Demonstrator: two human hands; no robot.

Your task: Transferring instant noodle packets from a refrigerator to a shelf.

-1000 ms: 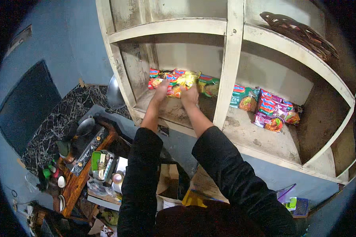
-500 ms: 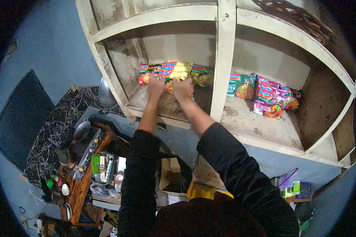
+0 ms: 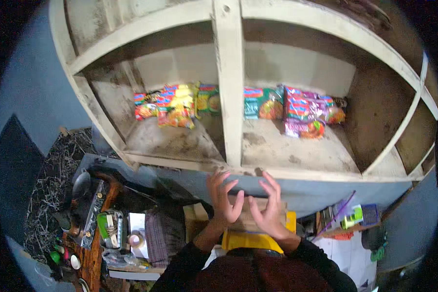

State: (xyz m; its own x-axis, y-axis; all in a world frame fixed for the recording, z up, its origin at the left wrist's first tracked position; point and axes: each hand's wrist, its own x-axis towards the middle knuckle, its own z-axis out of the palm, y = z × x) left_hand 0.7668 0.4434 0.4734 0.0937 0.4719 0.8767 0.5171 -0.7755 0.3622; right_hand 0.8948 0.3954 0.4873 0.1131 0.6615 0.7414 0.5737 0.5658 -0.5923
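Observation:
My left hand (image 3: 224, 197) and my right hand (image 3: 268, 207) hang just below the front edge of a white shelf (image 3: 297, 174). Both are open, fingers spread and curved, with nothing between them. In the shelf's left compartment, yellow-and-red instant noodle packets (image 3: 177, 108) lean at the back, between a red-and-black packet (image 3: 145, 107) and a green one (image 3: 208, 100) partly hidden by the upright post (image 3: 231, 97). A green noodle packet (image 3: 265, 103) and purple ones (image 3: 301, 109) stand in the right compartment.
Below the shelf are a cardboard box (image 3: 194, 216) and a yellow item (image 3: 253, 242). On the left, a green container (image 3: 103, 224), a tape roll (image 3: 136, 239) and a hanging pan (image 3: 82, 184) crowd a counter. A blue basket (image 3: 370, 214) sits at right.
Both hands have let go of the yellow noodle packets and drawn back out of the left compartment, fingers opening. The view has shifted, so the shelf appears further left.

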